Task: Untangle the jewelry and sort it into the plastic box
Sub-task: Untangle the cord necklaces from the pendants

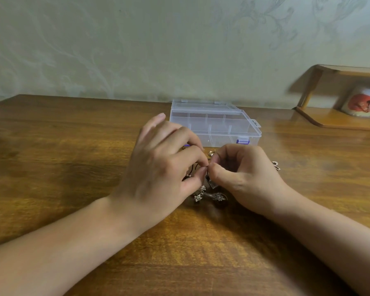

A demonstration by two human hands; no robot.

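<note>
Between both pinching hands' grip [207,167], jewelry [209,194].

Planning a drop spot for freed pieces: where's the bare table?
Bare: table left of the left hand; right of the plastic box, before the wooden shelf. Crowded: jewelry under both hands, right hand, plus a loose piece right.

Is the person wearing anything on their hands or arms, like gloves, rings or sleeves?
No. The left hand and right hand are bare: no gloves, and no rings or bracelets show. Both forearms are bare as far as the picture's edge, with no sleeves and no watch. The nails that show are short and look unpainted.
</note>
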